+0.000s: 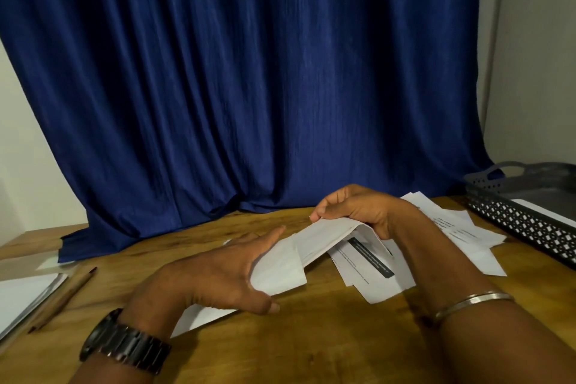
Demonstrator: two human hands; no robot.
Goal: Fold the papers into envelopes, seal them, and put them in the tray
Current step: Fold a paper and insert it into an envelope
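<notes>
Both hands hold a half-folded white paper (314, 246) above the wooden table (311, 337). My left hand (218, 271) lies along its left end with fingers nearly straight and the thumb under the fold. My right hand (352, 209) grips the paper's far right end, fingers curled over its top edge. Several printed sheets (461, 234) lie loose under and to the right of the hands. The dark perforated tray (530, 215) stands at the right edge with a white envelope (542, 212) inside.
A stack of white paper (25, 293) lies at the left edge with a pencil (65, 299) beside it. A blue curtain (265, 72) hangs behind the table and drapes onto its far edge.
</notes>
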